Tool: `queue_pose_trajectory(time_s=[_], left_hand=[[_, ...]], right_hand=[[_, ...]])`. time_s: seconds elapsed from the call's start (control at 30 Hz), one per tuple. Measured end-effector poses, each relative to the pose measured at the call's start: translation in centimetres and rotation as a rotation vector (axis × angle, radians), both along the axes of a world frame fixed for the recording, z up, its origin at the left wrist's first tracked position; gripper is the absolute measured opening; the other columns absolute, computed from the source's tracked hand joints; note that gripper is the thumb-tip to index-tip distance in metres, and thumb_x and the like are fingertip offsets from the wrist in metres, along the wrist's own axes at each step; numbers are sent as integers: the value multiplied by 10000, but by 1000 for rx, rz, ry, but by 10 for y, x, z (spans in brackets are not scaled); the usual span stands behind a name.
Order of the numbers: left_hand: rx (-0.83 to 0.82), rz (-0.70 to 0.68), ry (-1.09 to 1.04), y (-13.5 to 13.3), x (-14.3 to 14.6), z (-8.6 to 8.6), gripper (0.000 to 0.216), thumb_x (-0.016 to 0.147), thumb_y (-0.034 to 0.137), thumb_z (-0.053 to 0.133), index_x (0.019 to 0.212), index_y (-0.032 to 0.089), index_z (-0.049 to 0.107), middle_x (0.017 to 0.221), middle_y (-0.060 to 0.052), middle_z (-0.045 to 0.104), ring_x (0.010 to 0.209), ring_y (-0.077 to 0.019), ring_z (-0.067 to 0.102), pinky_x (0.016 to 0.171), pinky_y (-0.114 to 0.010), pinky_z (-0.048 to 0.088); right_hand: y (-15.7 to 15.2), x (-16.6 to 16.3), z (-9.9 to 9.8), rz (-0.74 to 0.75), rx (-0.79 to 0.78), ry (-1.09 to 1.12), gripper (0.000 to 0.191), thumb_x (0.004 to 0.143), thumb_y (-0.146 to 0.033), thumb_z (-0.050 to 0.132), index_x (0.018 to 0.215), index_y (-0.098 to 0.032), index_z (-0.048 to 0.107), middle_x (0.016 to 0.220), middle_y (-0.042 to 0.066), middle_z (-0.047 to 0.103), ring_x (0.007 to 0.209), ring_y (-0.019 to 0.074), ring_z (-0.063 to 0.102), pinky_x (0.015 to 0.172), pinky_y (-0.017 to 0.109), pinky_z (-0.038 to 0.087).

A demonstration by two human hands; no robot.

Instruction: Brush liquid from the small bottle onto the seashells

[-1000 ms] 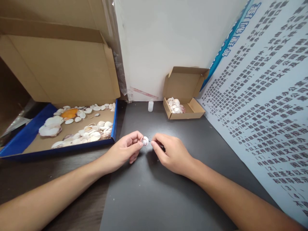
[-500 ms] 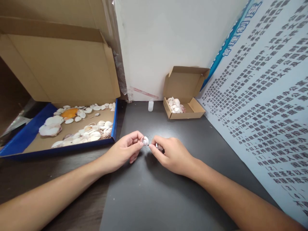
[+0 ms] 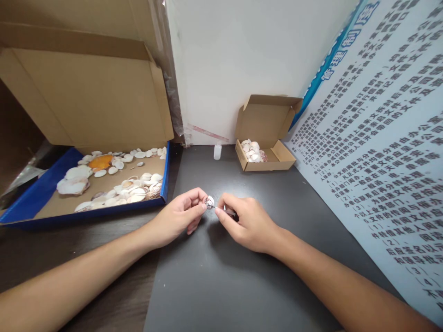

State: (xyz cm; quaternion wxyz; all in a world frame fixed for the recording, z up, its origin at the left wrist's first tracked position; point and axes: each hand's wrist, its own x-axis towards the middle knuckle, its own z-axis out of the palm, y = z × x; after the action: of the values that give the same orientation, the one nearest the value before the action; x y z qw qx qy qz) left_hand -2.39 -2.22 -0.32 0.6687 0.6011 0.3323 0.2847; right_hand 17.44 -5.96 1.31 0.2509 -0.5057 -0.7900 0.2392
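A small white seashell with dark speckles (image 3: 209,201) is pinched between the thumb and fingers of my left hand (image 3: 188,210), a little above the dark mat. Facing it from the right, my right hand (image 3: 244,219) is closed around a slim tool with a thin dark tip (image 3: 215,207). Most of that tool is hidden in the fingers, so its kind does not show. The thin tip reaches the face of the shell or lies right in front of it; I cannot tell whether they touch.
A blue-edged cardboard box (image 3: 166,177) with many shells lies open at left. Behind the hands stands a small translucent bottle (image 3: 217,152). An open little carton (image 3: 273,165) holding shells stands at back right. A white wall (image 3: 242,55) and a printed board (image 3: 380,138) bound the dark mat (image 3: 207,286).
The tool's dark tip has moved left, from the shell's edge to in front of its face. The shell has turned or tilted slightly. Both hands have otherwise stayed nearly in place.
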Motion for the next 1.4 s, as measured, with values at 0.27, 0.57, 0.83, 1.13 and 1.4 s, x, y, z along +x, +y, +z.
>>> queue_pose_trajectory(time_s=[0.27, 0.57, 0.83, 1.13, 1.4], left_hand=[[-10, -3, -6, 0, 0, 0, 287, 897, 446, 598, 863, 194, 467, 522, 113, 392, 420, -45, 339, 419, -172, 339], [-7, -6, -15, 1, 0, -2, 270, 902, 433, 593, 879, 194, 471, 522, 112, 396, 423, -48, 331, 420, -173, 341], [10, -6, 13, 0, 0, -1, 266, 912, 428, 581, 874, 194, 459, 528, 108, 412, 422, -50, 350, 426, -183, 336], [-4, 5, 26, -1, 1, 2, 302, 889, 462, 599, 870, 197, 455, 533, 110, 406, 423, -52, 334, 426, -190, 333], [40, -10, 58, 0, 1, 4, 307, 893, 476, 584, 857, 195, 466, 534, 104, 418, 419, -56, 369, 429, -196, 318]], right_hand=[[4, 0, 0, -143, -15, -105, 148, 902, -264, 518, 767, -207, 538, 570, -63, 504, 507, 87, 388, 548, 247, 228], [3, 0, -4, -70, -13, -122, 144, 916, -265, 514, 807, -204, 585, 604, -52, 557, 527, 89, 419, 557, 249, 235], [0, -1, 2, 29, -29, -57, 176, 916, -270, 499, 783, -192, 584, 589, -48, 523, 519, 88, 394, 552, 242, 240], [2, -1, -1, -107, -11, -103, 225, 908, -275, 507, 697, -199, 500, 550, -64, 462, 508, 86, 346, 543, 247, 208], [-1, -2, 5, -33, 10, 43, 135, 891, -239, 501, 766, -203, 535, 584, -69, 483, 521, 83, 381, 555, 224, 270]])
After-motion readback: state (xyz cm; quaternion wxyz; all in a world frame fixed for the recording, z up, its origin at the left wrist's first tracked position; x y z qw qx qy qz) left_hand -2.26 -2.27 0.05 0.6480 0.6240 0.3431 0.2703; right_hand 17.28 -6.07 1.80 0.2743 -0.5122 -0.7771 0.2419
